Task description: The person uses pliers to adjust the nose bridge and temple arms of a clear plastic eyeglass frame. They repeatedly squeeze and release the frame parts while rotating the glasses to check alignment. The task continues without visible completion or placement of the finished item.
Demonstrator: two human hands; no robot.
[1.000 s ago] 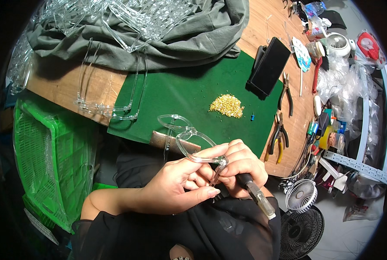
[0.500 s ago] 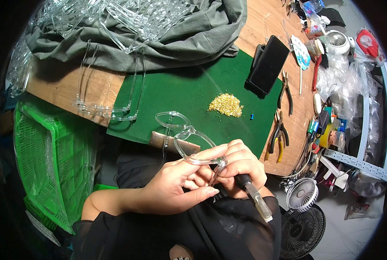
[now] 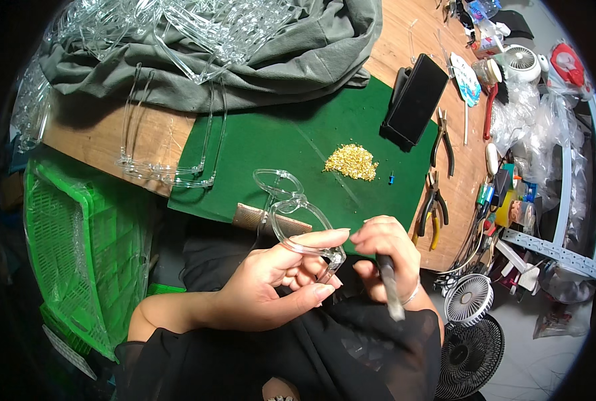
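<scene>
i watch the left hand (image 3: 261,284) pinch a clear glasses frame (image 3: 296,200) between thumb and fingers, near the frame's corner. the frame is held up in front of the body, at the near edge of a green mat (image 3: 244,147). the right hand (image 3: 399,250) is just beside it, fingers curled round a slim tool (image 3: 390,287) with a dark upper part; its lower end is blurred, so i cannot tell its shape. on the mat i see a heap of gold bits (image 3: 351,162), with a small blue piece (image 3: 391,178) to its right. a black phone (image 3: 417,100) lies farther back. two pairs of pliers (image 3: 433,204) are near the mat's right edge. more clear frames (image 3: 224,27) are piled on a grey cloth (image 3: 278,87) at the back.
</scene>
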